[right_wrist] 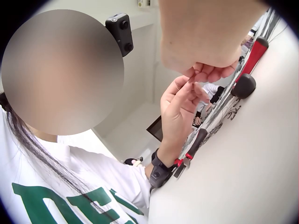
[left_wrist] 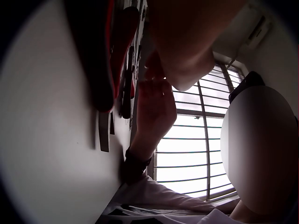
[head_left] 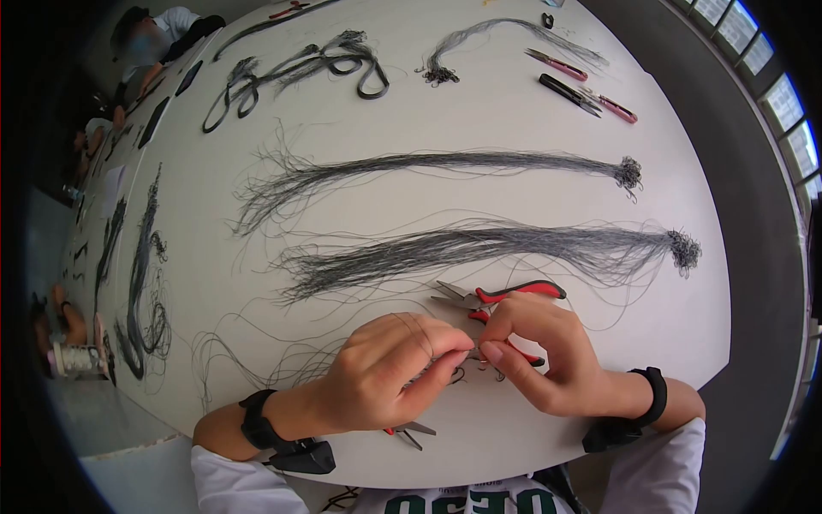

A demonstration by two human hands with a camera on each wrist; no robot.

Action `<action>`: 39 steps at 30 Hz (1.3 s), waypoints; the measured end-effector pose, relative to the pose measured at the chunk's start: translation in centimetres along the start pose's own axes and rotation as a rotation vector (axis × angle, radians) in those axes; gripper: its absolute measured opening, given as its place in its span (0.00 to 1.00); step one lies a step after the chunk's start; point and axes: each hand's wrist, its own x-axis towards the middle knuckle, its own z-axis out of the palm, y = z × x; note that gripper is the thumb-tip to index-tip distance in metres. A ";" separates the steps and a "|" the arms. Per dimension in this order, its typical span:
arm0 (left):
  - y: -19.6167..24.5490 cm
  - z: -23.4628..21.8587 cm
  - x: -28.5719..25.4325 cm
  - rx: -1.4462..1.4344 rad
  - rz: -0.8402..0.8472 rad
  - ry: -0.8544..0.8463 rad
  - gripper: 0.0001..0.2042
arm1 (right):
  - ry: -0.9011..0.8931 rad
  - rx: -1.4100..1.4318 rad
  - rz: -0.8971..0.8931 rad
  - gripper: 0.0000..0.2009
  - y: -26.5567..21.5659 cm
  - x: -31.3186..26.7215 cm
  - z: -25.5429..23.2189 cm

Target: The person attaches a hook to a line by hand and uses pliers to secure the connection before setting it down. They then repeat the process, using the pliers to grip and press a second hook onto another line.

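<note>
The left hand (head_left: pixel 390 368) pinches something very small, with thin dark strands running over its fingers. Close beside it, thumb and forefinger of the right hand (head_left: pixel 544 351) meet at the same spot; fingertips of both hands nearly touch. What lies between them is too small to make out. Red-and-black pliers (head_left: pixel 522 291) lie beneath and behind the right hand. Loose dark strands (head_left: pixel 282 364) spread on the table left of the left hand. In the right wrist view the left hand (right_wrist: pixel 180 109) faces the right hand (right_wrist: pixel 205 42), fingertips together.
Two long dark strand bundles (head_left: pixel 445 248) (head_left: pixel 428 161) lie across the white table (head_left: pixel 479 124). Farther back are looped bundles (head_left: pixel 342 60), snips (head_left: pixel 556 64) and black-handled cutters (head_left: pixel 565 90). Another tool (head_left: pixel 413 433) lies under the left forearm. Other people sit at the far left.
</note>
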 end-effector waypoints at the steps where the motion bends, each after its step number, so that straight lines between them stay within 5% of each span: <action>1: 0.0 0.0 0.0 0.005 0.009 -0.008 0.09 | -0.001 -0.004 -0.012 0.01 0.0 0.0 0.0; 11: -0.2 0.0 -0.3 -0.029 0.004 -0.019 0.09 | -0.092 0.228 0.195 0.04 0.0 -0.3 -0.1; 21: -0.1 0.0 -0.3 -0.063 -0.017 -0.035 0.09 | -0.082 0.066 0.065 0.00 -0.1 -0.2 0.1; 39: 0.1 0.1 -0.3 -0.025 -0.037 0.028 0.08 | -0.107 0.415 0.336 0.07 0.3 -0.5 -0.1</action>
